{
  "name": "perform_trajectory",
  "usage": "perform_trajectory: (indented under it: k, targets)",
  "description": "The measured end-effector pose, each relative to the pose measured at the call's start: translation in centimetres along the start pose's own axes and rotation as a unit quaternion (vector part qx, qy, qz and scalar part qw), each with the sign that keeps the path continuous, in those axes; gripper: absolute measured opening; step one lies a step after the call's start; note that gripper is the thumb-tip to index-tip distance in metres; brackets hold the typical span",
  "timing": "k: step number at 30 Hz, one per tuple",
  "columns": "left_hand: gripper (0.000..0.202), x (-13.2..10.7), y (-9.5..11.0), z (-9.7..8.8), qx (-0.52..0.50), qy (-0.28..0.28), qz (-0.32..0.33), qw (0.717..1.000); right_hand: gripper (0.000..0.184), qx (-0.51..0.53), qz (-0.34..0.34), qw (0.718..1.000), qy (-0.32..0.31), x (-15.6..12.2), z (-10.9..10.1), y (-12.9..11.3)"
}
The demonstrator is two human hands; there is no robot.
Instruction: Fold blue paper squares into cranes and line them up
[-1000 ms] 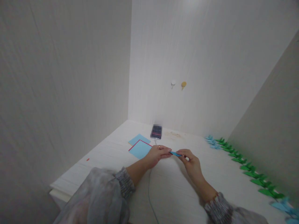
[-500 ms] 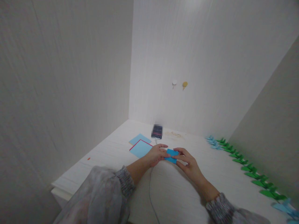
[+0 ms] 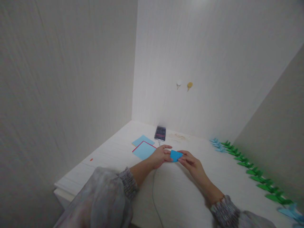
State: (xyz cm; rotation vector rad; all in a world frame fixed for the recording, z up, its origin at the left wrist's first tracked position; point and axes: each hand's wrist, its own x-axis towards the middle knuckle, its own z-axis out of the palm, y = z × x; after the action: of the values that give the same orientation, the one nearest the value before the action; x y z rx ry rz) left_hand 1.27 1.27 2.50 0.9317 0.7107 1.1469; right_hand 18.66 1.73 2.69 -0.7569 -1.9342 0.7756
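A small blue folded paper (image 3: 176, 155) is held just above the white desk (image 3: 180, 196), between both of my hands. My left hand (image 3: 161, 156) pinches its left side with the fingers closed on it. My right hand (image 3: 192, 164) grips its right corner with thumb and fingertips. Both forearms wear grey sleeves.
A stack of blue paper sheets with a red edge (image 3: 143, 149) lies left of my hands. A dark phone (image 3: 160, 133) stands behind, with a cable (image 3: 154, 190) running toward me. A row of folded green (image 3: 254, 173) and light blue (image 3: 215, 142) paper pieces lines the right wall. Two hooks (image 3: 184, 85) are on the back wall.
The blue paper, seen edge-on as a thin strip a second ago, has been turned so its flat face shows. Both hands stay pinched on it and have drifted slightly away from me.
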Motion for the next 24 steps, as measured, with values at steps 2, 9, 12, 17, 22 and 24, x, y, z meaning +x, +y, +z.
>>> perform_trajectory:
  k: [2,9,12,17,22,24]
  targets:
    - [0.06,0.15,-0.2,-0.15,0.001,0.001,0.012,1.0,0.019,0.003,0.031,0.999,0.017,0.02,0.17,0.11]
    - [0.059,0.16,-0.17,-0.14,-0.01,0.005,0.011,1.0,0.021,0.006,0.069,0.997,0.027,-0.13,0.23,-0.35]
    - [0.054,0.09,0.09,-0.06,-0.035,0.024,0.013,0.999,0.018,0.024,0.034,0.999,-0.001,-0.28,0.21,-0.25]
    - [0.047,0.1,0.17,-0.13,-0.035,0.034,-0.007,0.999,0.018,0.007,-0.017,0.999,-0.033,-0.22,0.05,0.08]
    - [0.053,-0.06,0.21,-0.02,-0.017,0.008,-0.012,1.0,0.013,0.024,-0.001,0.999,-0.028,-0.07,-0.28,0.29]
    - [0.056,-0.19,0.3,0.08,-0.008,-0.005,-0.017,1.0,0.013,0.037,0.017,0.999,-0.025,-0.09,-0.32,0.26]
